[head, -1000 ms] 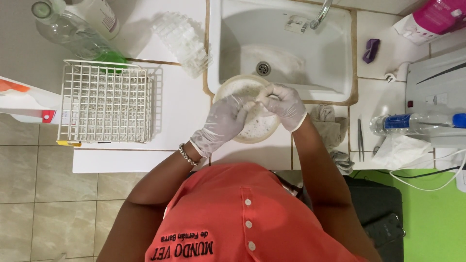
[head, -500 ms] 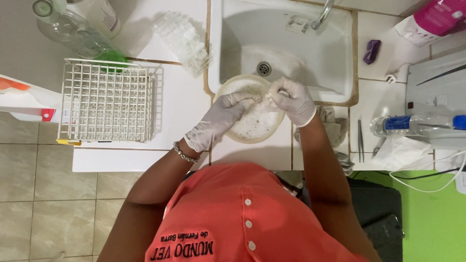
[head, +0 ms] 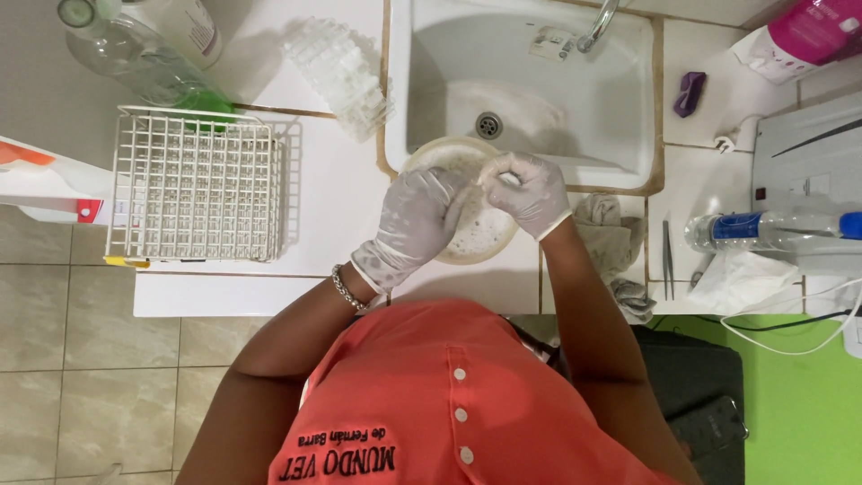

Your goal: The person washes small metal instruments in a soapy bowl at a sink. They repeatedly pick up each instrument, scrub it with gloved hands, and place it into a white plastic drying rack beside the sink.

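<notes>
Rubbing at the sink: both hands, in pale thin gloves, meet over a round shallow dish [head: 482, 241]; this looks like the washing or wiping step, with speckled wet residue across the inside of the dish.
Dish: it sits on the front edge of the sink [head: 539, 90], partly over the basin and partly over the counter [head: 332, 189], just below the drain.
Left hand [head: 415, 224]: laid across the left part of the dish with the fingers bent; it seems to steady the dish, but I cannot tell whether it grips the rim.
Right hand [head: 530, 190]: over the far right part of the dish, fingertips pinched together, perhaps on something small and pale that is too small to make out.
Nearby: a white wire rack [head: 193, 189] to the left, a crumpled cloth [head: 603, 226] just beside the right forearm, and tweezers [head: 669, 256] and a lying water bottle [head: 772, 229] further right.
Next move calls for: a firm hold on the wet, slippery dish, since it overhangs the basin, and care to keep it level.
</notes>
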